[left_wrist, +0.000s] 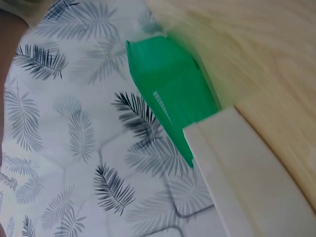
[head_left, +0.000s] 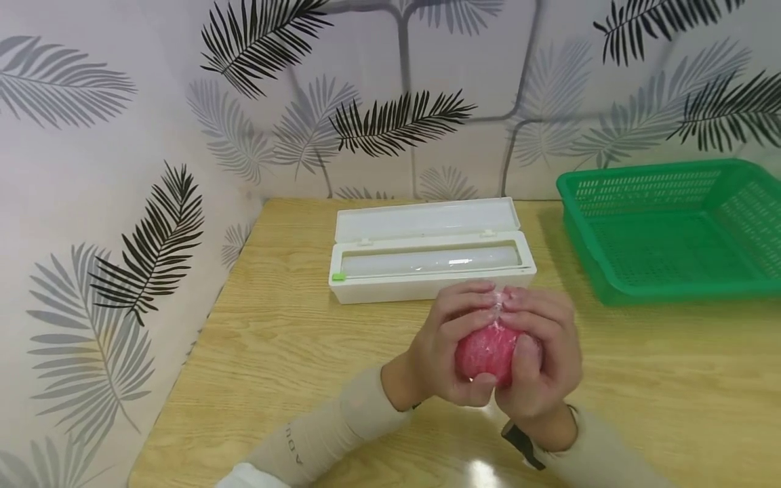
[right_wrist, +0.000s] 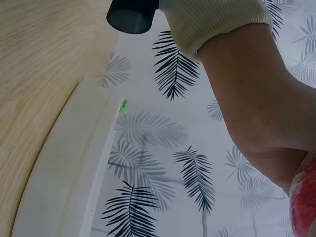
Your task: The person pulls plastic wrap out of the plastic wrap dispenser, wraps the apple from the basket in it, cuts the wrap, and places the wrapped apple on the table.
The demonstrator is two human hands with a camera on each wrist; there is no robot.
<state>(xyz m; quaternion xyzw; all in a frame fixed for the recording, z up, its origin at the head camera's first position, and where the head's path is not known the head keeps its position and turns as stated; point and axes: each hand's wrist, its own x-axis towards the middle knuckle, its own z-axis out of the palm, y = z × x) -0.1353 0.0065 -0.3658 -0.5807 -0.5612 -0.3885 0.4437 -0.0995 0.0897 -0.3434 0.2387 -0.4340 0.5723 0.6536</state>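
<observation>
Over the table, in the head view, a pinkish-red apple (head_left: 490, 352) wrapped in clear cling film is held between both hands. My left hand (head_left: 448, 346) curls round its left side, fingers over the top and thumb below. The right hand (head_left: 549, 346) grips the other side, its thumb lying across the front. At the top of the apple the fingertips of both hands meet where the film bunches up. Only a slice of the apple (right_wrist: 303, 202) shows at the edge of the right wrist view. The hands hide its sides.
Behind the hands stands a white cling film dispenser (head_left: 390, 293), lid raised and a roll inside. A green slide tab (head_left: 338, 276) sits at its left end. To the right is a green plastic basket (head_left: 689, 293). Leaf-patterned wall covering borders the wooden table (head_left: 262, 352).
</observation>
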